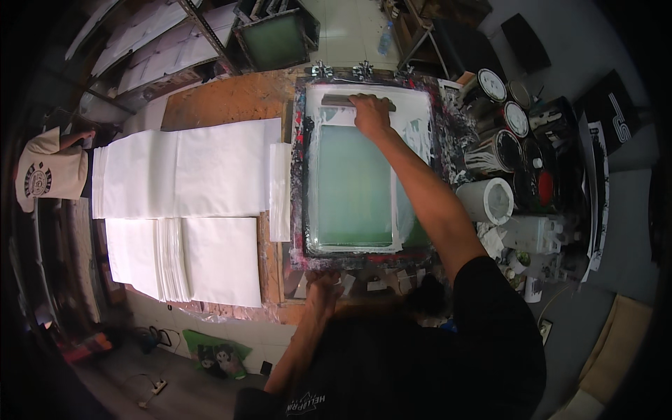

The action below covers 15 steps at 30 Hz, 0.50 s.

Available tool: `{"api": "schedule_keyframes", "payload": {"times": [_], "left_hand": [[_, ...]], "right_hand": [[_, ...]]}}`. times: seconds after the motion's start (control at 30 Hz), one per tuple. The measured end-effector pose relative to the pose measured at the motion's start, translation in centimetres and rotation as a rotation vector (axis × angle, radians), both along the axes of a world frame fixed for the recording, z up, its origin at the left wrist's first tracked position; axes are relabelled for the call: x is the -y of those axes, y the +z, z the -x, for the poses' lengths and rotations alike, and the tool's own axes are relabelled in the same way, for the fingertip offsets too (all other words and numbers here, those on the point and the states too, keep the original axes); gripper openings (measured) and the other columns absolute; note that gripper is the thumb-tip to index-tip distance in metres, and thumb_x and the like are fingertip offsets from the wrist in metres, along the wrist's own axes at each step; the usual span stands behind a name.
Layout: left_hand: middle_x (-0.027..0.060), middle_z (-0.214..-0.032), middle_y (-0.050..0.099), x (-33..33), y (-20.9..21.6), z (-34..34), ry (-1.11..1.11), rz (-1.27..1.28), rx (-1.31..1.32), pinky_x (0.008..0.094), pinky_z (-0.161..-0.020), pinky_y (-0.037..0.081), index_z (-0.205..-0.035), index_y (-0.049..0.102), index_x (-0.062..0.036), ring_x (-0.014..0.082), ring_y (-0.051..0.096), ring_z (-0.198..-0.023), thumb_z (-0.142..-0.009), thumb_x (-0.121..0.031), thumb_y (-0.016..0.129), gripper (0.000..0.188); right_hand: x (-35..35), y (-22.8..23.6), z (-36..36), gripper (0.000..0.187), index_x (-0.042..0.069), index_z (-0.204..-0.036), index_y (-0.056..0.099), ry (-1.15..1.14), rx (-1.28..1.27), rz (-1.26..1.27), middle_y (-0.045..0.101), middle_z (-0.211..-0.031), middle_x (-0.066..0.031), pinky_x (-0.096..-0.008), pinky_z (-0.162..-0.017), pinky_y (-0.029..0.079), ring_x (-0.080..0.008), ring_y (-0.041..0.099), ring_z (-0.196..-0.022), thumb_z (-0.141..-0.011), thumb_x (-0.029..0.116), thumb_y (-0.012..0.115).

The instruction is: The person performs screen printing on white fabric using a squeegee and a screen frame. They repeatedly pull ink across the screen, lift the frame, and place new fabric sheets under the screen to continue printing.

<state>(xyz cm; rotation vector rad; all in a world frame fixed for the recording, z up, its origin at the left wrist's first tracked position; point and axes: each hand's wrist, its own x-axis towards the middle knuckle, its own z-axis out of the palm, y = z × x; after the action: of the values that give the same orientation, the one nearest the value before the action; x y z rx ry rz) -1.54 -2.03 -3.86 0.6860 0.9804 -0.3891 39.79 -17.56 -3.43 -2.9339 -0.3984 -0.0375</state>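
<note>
A screen-printing frame (299, 175) lies on the table in front of me, its pale green mesh bordered by white ink. My right hand (372, 114) is closed around a squeegee (338, 101) at the frame's far end, and white ink lies around the blade. That arm reaches across the right part of the frame. Close to the frame's near edge is my left hand (322, 288), with its fingers curled in; what they hold, if anything, is hidden. Metal hinge clamps (362, 69) line the far edge of the frame.
Stacks of white sheets (217, 168) cover the table to the left. Ink-smeared cans (493, 152) and a white tub (486, 201) crowd the right side. Another person (54, 168) stands at the far left beside shelves. A green screen (273, 43) leans at the back.
</note>
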Motion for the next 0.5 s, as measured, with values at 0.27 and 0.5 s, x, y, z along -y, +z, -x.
{"api": "schedule_keyframes", "payload": {"times": [0.27,0.5], "left_hand": [[0.0174,-0.118,0.054,-1.4,-1.5,0.9,-0.140,-0.047,0.282,0.0446,-0.084,0.052,-0.122,0.048,-0.0042,0.0279,0.057,-0.098,-0.093,-0.011,0.053,0.030],[0.0173,-0.106,0.062,-1.2,2.8,-0.4,-0.031,-0.087,0.457,0.0416,-0.088,0.051,-0.121,0.051,-0.0023,0.0278,0.061,-0.094,-0.087,-0.005,0.059,0.035]], "right_hand": [[4.8,5.3,6.0,0.040,0.016,-0.123,0.066,0.064,-0.150,-0.283,0.072,-0.103,-0.0164,-0.0505,-0.084,0.054,-0.0391,0.069,-0.097,-0.084,0.007,0.061],[4.0,12.5,28.2,0.036,0.008,-0.113,0.059,0.306,-0.288,-0.211,0.067,-0.093,-0.0138,-0.0520,-0.079,0.046,-0.0357,0.065,-0.096,-0.078,0.006,0.063]]}}
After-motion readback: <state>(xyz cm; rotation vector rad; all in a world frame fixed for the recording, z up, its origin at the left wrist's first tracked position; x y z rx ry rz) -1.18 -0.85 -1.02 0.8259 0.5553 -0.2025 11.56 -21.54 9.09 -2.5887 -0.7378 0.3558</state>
